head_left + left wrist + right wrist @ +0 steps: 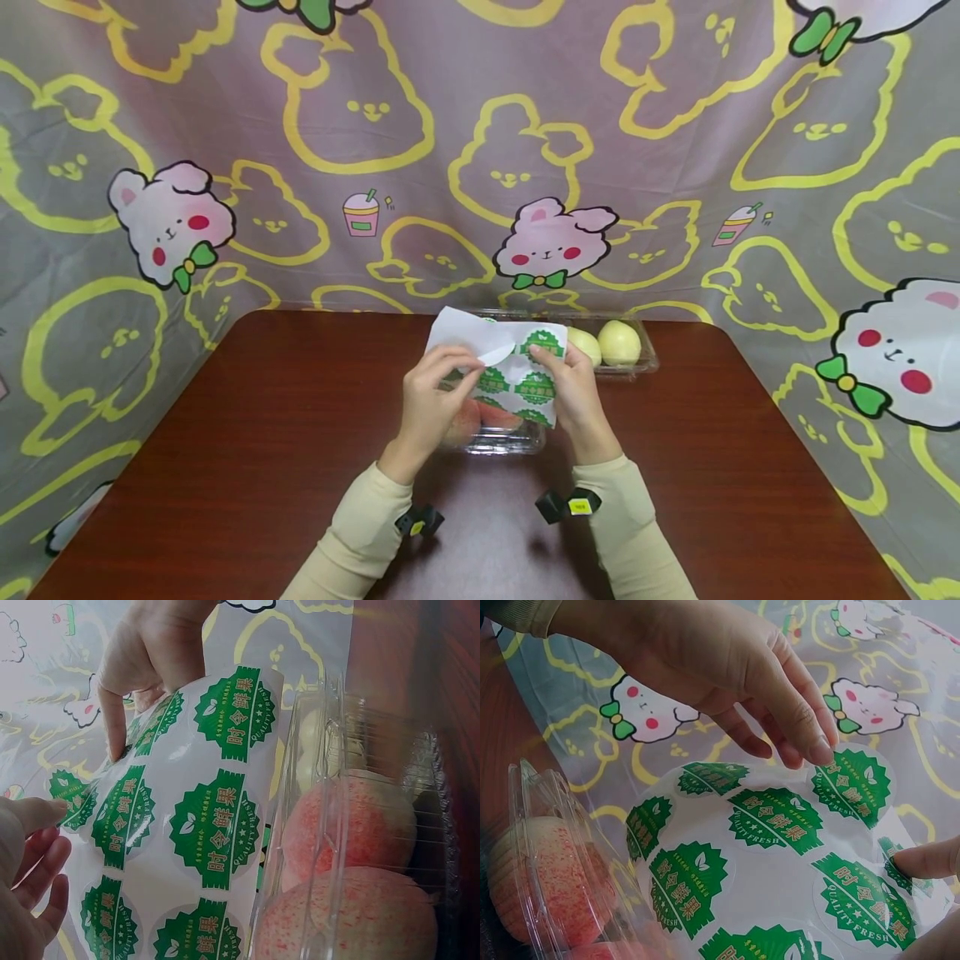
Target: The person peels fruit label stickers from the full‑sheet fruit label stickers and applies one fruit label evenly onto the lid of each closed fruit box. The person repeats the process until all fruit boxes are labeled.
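A white sheet of round green-and-white stickers (517, 387) is held up between my two hands over a clear plastic box (502, 443) of reddish peaches (463, 423). My left hand (435, 392) pinches the edge of one round sticker (851, 784) between thumb and fingertip. That sticker is partly lifted from the sheet, its white back toward the head camera. My right hand (577, 387) grips the sheet's right side, thumb in front. In the left wrist view, several printed stickers face the camera beside the box and its pale-red peach (352, 825).
Behind the sheet, a longer clear plastic container (647, 362) holds yellow-green round fruits (619, 342). Both stand on a dark red-brown table (285, 433). A patterned cloth (420, 150) hangs around its back and sides.
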A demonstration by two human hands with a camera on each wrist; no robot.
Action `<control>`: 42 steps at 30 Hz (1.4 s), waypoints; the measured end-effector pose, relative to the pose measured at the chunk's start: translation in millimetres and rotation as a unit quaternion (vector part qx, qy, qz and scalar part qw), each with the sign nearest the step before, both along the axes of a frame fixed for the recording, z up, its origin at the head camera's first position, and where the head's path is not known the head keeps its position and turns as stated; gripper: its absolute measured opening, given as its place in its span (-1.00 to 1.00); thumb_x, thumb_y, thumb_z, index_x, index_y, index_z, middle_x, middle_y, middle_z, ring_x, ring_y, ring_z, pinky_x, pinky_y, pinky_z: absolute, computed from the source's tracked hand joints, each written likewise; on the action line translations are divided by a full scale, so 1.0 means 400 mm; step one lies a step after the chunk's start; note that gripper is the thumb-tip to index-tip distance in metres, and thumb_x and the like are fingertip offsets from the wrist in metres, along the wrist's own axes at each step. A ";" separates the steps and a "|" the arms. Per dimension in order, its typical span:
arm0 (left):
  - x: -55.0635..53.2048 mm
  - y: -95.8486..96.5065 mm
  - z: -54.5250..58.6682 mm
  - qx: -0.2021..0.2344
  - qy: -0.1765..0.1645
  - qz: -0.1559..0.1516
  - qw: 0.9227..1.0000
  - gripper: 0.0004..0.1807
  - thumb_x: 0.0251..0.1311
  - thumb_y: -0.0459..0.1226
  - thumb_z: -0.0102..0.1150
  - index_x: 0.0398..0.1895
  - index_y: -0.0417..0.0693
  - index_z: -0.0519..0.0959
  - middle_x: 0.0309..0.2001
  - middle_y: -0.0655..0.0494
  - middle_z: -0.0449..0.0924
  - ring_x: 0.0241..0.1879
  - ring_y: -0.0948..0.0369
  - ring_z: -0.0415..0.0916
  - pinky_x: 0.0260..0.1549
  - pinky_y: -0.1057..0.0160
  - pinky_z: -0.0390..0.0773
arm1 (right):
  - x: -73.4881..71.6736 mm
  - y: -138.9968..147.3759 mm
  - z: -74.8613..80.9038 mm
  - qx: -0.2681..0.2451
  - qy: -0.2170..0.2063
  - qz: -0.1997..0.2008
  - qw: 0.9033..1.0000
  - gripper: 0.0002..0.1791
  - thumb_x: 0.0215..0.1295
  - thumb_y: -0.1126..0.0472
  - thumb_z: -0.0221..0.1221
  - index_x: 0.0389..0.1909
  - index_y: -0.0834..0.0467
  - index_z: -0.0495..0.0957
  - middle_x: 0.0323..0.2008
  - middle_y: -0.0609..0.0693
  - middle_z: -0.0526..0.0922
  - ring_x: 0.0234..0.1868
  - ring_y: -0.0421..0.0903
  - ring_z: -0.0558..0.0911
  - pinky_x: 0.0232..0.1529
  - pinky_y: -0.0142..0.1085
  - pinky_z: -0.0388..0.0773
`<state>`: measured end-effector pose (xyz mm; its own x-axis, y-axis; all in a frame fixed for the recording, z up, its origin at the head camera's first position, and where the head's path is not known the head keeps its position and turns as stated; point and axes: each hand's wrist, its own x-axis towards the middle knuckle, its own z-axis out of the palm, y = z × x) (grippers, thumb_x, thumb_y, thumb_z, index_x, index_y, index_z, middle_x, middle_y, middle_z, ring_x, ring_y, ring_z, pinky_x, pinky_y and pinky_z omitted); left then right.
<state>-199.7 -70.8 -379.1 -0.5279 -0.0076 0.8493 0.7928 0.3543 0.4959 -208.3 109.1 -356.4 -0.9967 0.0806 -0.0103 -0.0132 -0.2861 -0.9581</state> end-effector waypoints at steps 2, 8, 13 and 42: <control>0.000 0.000 0.001 -0.003 0.004 0.001 1.000 -0.90 -0.08 -0.48 0.41 -0.45 -0.20 0.70 -0.38 -0.03 0.69 -0.28 0.14 0.62 -0.15 0.43 0.59 | -0.001 0.001 0.000 -0.001 0.002 -0.001 1.000 -0.78 0.30 0.38 0.06 -0.37 -0.01 0.54 -0.58 -0.24 0.67 -0.53 -0.30 0.67 -0.43 -0.44 0.64; 0.000 0.000 -0.001 -0.012 0.007 0.003 1.000 -0.88 -0.09 -0.49 0.41 -0.44 -0.19 0.71 -0.38 -0.02 0.69 -0.28 0.14 0.62 -0.16 0.44 0.58 | -0.003 0.003 -0.001 -0.004 0.003 -0.003 1.000 -0.79 0.30 0.38 0.06 -0.36 -0.01 0.54 -0.57 -0.24 0.67 -0.52 -0.31 0.67 -0.44 -0.44 0.64; 0.000 0.001 -0.005 -0.016 0.009 -0.005 1.000 -0.87 -0.10 -0.51 0.41 -0.44 -0.19 0.71 -0.38 -0.01 0.69 -0.30 0.14 0.61 -0.32 0.33 0.61 | -0.004 0.006 -0.001 -0.004 0.005 -0.012 1.000 -0.83 0.31 0.38 0.06 -0.32 0.04 0.53 -0.57 -0.26 0.66 -0.50 -0.32 0.66 -0.41 -0.45 0.63; 0.010 -0.011 0.015 0.018 -0.027 -0.014 0.999 -0.93 -0.01 -0.47 0.36 -0.43 -0.19 0.69 -0.39 -0.06 0.69 -0.29 0.19 0.61 -0.11 0.55 0.53 | -0.025 0.000 -0.027 0.007 -0.009 -0.007 1.000 -0.88 0.33 0.36 0.07 -0.20 0.09 0.50 -0.55 -0.24 0.67 -0.49 -0.32 0.66 -0.39 -0.43 0.65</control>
<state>-195.8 -75.1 -373.1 -0.5727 -0.0230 0.8194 0.7741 0.3135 0.5499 -218.3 109.3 -367.3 -0.9952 0.0939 -0.0265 0.0000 -0.2716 -0.9624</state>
